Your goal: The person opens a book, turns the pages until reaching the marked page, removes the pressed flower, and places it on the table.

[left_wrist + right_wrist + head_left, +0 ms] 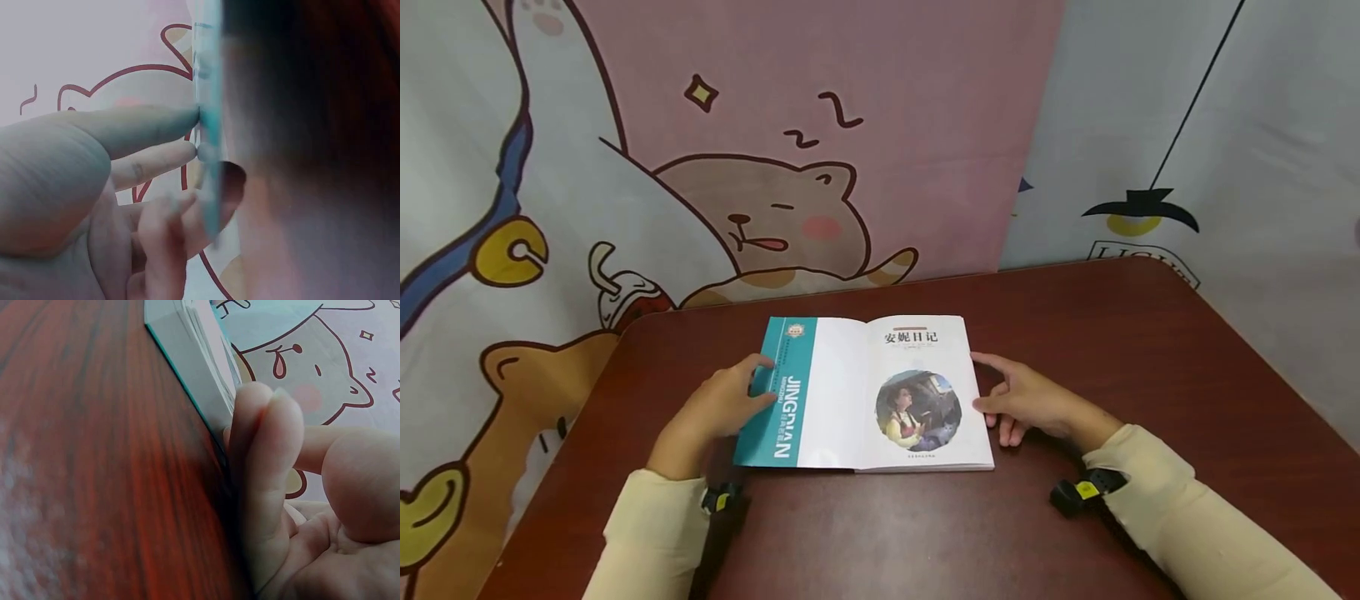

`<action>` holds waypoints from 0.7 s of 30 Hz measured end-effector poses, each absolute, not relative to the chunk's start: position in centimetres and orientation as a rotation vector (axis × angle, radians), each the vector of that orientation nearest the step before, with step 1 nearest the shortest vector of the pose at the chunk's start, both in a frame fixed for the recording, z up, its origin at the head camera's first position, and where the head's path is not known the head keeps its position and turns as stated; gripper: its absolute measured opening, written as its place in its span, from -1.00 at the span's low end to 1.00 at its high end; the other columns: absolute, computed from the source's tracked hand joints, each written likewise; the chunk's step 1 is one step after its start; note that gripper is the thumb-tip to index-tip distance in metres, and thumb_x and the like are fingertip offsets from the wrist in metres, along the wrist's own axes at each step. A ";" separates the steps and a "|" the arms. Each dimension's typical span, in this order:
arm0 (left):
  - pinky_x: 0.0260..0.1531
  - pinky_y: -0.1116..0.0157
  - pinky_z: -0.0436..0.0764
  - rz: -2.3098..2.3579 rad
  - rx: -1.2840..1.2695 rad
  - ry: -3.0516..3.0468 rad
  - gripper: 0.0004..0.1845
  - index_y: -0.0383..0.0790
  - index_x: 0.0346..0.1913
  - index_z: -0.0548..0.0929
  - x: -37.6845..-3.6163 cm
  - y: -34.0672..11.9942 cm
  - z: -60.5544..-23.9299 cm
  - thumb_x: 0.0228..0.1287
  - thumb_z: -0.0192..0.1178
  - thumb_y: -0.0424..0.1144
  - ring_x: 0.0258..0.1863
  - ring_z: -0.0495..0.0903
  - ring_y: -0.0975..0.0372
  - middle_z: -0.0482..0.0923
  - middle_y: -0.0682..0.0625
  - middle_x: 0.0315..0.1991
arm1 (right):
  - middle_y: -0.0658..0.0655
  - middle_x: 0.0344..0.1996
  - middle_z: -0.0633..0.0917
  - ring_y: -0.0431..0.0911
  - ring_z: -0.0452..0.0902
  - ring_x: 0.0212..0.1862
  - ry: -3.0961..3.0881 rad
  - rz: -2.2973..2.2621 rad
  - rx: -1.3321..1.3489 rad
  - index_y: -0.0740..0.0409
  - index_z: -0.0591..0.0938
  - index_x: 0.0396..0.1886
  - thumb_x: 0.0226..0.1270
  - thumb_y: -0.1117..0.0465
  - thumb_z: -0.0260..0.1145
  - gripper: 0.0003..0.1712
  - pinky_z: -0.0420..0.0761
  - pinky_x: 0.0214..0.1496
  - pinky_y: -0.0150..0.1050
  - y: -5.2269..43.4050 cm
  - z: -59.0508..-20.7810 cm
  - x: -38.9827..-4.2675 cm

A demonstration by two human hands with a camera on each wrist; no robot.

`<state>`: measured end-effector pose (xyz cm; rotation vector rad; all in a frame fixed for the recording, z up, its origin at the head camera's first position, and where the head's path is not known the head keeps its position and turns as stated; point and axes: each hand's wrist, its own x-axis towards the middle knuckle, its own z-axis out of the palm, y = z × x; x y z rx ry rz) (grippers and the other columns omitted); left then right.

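While the open book (865,392) lies flat near the middle of the surface (1150,350), toward its far edge, the left hand (718,408) presses loosely bent fingers on the teal cover flap, and the right hand (1030,404) touches the page block's right edge, its grip relaxed, holding nothing.

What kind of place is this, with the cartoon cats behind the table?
Probably a staged recording corner, not a lived-in room: a bare dark-red table carrying one open book, and cartoon cat backdrop sheets hung close behind it.
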<state>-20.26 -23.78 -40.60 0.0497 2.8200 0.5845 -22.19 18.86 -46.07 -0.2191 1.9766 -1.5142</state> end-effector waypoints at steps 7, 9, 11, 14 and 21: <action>-0.11 -0.08 0.68 0.465 0.041 2.845 -0.36 -0.12 0.42 0.37 -20.1 -23.5 -41.0 0.35 0.29 -0.05 -0.10 0.62 0.01 0.60 -0.28 0.10 | 0.19 -0.53 0.59 -0.08 0.62 -0.69 1.987 -1.507 -0.219 -0.09 -0.08 0.62 0.40 0.25 0.32 0.00 0.65 -0.60 -0.15 18.7 -46.2 -22.2; -0.10 -0.11 0.67 0.440 0.032 2.851 -0.36 -0.12 0.42 0.38 -20.1 -23.4 -41.1 0.34 0.29 -0.04 -0.08 0.62 0.00 0.60 -0.29 0.12 | 0.19 -0.53 0.59 -0.08 0.62 -0.68 1.981 -1.509 -0.220 -0.09 -0.08 0.62 0.40 0.25 0.32 0.00 0.65 -0.60 -0.15 18.8 -46.2 -22.2; -0.08 -0.13 0.66 0.425 0.026 2.857 -0.35 -0.12 0.42 0.39 -20.2 -23.3 -41.1 0.33 0.30 -0.03 -0.04 0.62 -0.03 0.58 -0.30 0.15 | 0.19 -0.53 0.59 -0.08 0.62 -0.68 1.979 -1.512 -0.223 -0.09 -0.08 0.62 0.40 0.25 0.31 0.00 0.65 -0.60 -0.15 18.8 -46.1 -22.2; -0.04 -0.18 0.64 0.406 0.031 2.864 -0.34 -0.13 0.42 0.40 -20.2 -23.1 -41.3 0.32 0.30 -0.02 0.02 0.62 -0.08 0.54 -0.32 0.22 | 0.19 -0.53 0.59 -0.08 0.62 -0.69 1.977 -1.517 -0.222 -0.09 -0.09 0.62 0.40 0.25 0.31 -0.01 0.65 -0.60 -0.15 18.8 -46.1 -22.2; -0.01 -0.22 0.61 0.402 0.024 2.861 -0.33 -0.15 0.42 0.40 -20.1 -23.1 -41.6 0.32 0.31 -0.02 0.07 0.60 -0.11 0.50 -0.32 0.28 | 0.19 -0.53 0.59 -0.10 0.61 -0.69 1.966 -1.516 -0.227 -0.08 -0.09 0.62 0.40 0.26 0.31 -0.01 0.64 -0.61 -0.16 18.8 -46.1 -22.2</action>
